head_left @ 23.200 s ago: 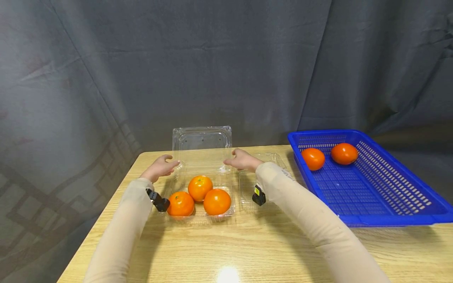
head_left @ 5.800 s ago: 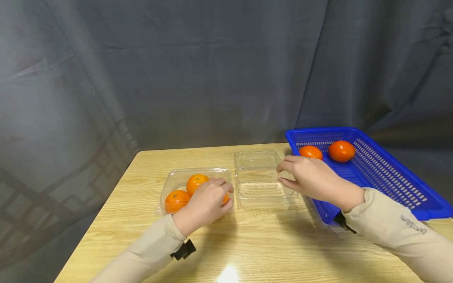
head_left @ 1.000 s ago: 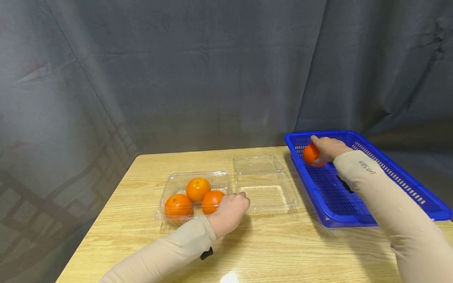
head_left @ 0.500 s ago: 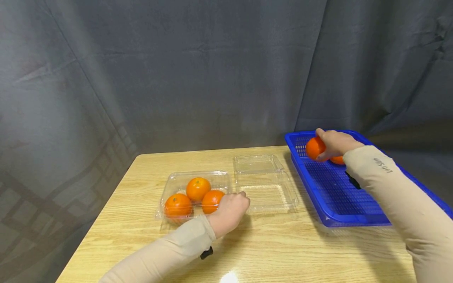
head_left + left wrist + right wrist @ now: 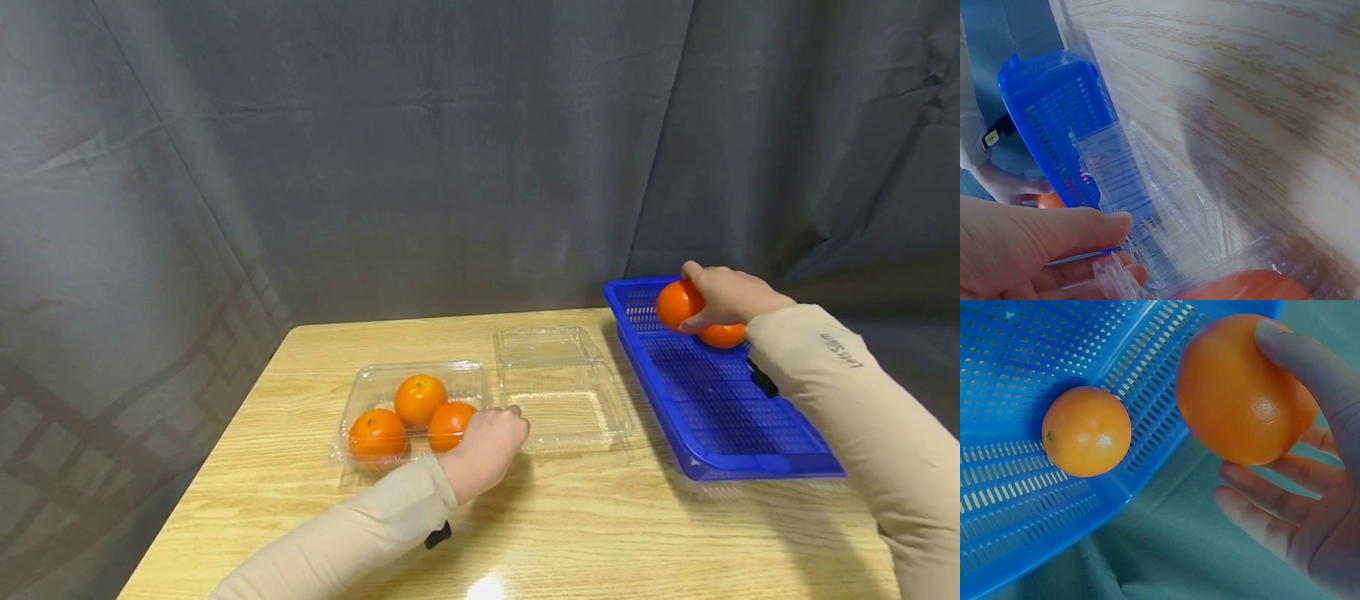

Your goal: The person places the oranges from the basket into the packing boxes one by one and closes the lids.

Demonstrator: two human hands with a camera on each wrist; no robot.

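My right hand (image 5: 731, 296) grips an orange (image 5: 679, 305) above the far part of the blue basket (image 5: 660, 400). In the right wrist view the thumb presses that orange (image 5: 1244, 390) from above, with fingers spread below. Another orange (image 5: 1087, 431) sits in the basket's corner. My left hand (image 5: 491, 450) is at the front right corner of a lidded clear plastic clamshell (image 5: 468, 367) holding three oranges (image 5: 420, 401). In the left wrist view my thumb and fingers (image 5: 1100, 231) pinch its clear edge; the fingertips are partly hidden.
An open clear clamshell (image 5: 558, 417), lid folded back, lies on the wooden table (image 5: 600, 525) between the filled clamshell and the basket. A dark grey curtain (image 5: 420, 167) hangs behind the table.
Over the last second my right hand has lifted an orange up and slightly right, uncovering the other one. My left hand has stayed still. The filled clamshell's lid, upright much earlier, is now down.
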